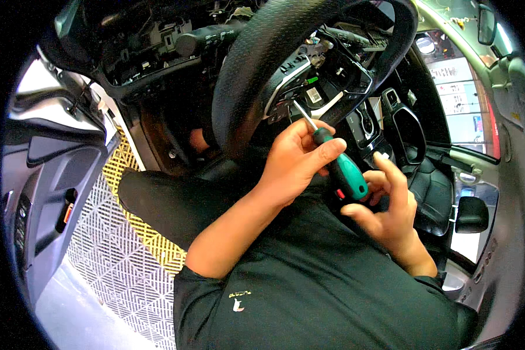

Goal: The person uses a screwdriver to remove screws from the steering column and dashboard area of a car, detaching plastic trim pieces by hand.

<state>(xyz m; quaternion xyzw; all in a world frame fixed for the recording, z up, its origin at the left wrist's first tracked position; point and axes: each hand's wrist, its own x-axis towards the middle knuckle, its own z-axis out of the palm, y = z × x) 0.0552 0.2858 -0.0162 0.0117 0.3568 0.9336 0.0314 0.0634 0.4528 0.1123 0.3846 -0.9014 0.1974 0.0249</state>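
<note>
I sit in a car's driver seat. My left hand (297, 160) grips a screwdriver (339, 166) with a green and black handle. Its metal shaft points up and left into the opened hub of the black steering wheel (245, 76), where wiring and plastic parts are exposed. My right hand (391, 204) hovers just right of the handle's butt end, fingers spread and curled, holding nothing that I can see.
The open driver's door (46, 192) stands at the left, above a yellow and white grid floor (116, 256). The centre console (370, 128) and black passenger seat (437, 192) lie to the right. The dashboard (151, 46) above the wheel is partly stripped.
</note>
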